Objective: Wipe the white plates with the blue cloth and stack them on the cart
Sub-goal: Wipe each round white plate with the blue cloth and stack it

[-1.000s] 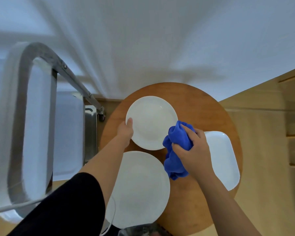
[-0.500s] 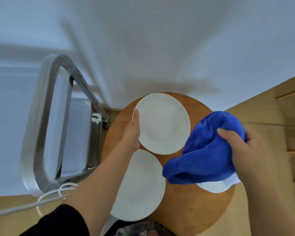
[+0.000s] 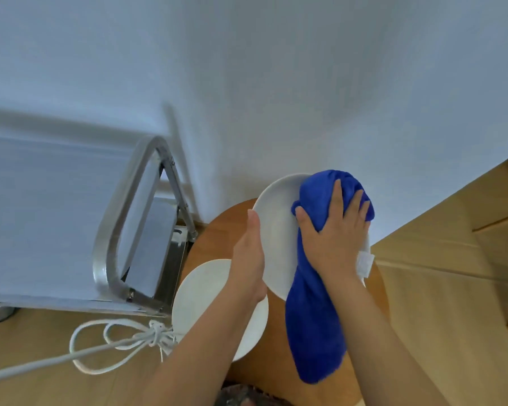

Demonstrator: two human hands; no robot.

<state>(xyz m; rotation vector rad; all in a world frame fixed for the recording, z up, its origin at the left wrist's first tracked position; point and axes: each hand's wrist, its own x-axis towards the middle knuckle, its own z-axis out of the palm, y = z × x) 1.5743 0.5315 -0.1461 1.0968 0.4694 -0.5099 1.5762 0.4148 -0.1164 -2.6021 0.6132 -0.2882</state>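
The left hand (image 3: 248,253) clamps the rim of the raised plate (image 3: 279,230), stiff, smooth, breakable; the right hand (image 3: 335,232) presses the soft, limp cloth (image 3: 314,317) flat against it.

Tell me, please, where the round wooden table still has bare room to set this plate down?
Bare wood shows at the table's far-left edge, between the cart and the held plate, and a strip between the lying plate and the hanging blue cloth. Neither looks plate-sized. The right side is hidden by the cloth and right hand.
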